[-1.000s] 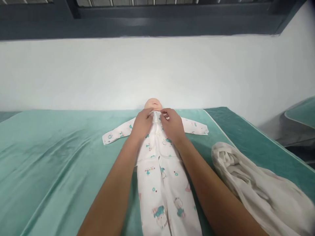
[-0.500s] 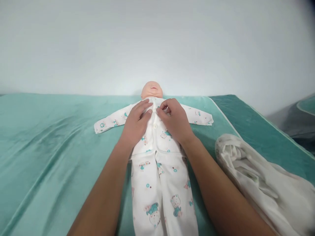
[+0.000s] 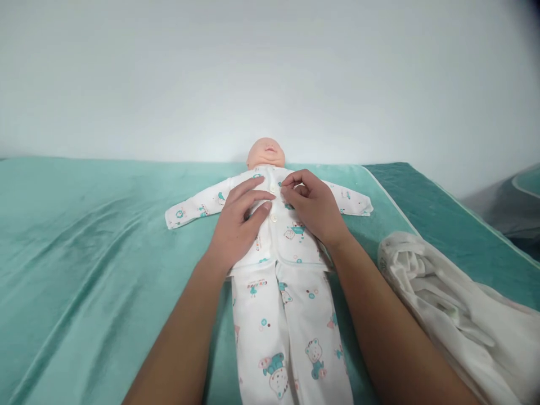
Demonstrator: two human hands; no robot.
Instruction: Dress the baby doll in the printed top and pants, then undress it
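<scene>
A baby doll [image 3: 266, 153] lies on its back, its arms stretched out to both sides. It wears a white printed baby jacket [image 3: 264, 247] with buttons down the front, and matching trousers [image 3: 270, 320]. My left hand [image 3: 242, 219] rests on the left half of the jacket, fingers spread, their tips beside the front opening. On the other side of the opening, my right hand [image 3: 314, 202] has thumb and forefinger pinched at the chest fabric near the upper button [image 3: 272, 190]. A lower button [image 3: 273, 218] shows between the hands.
A teal cloth [image 3: 84, 253] with some creases covers the surface. To the right lies a bundled white cloth item [image 3: 442, 304], close to my right forearm. A darker teal strip [image 3: 439, 208] runs along the right side, and a pale wall [image 3: 270, 73] stands behind.
The view has shifted slightly, so the doll sits a little further right. My right fingertips have drawn a bit away from the front opening, and my left fingers reach closer to it.
</scene>
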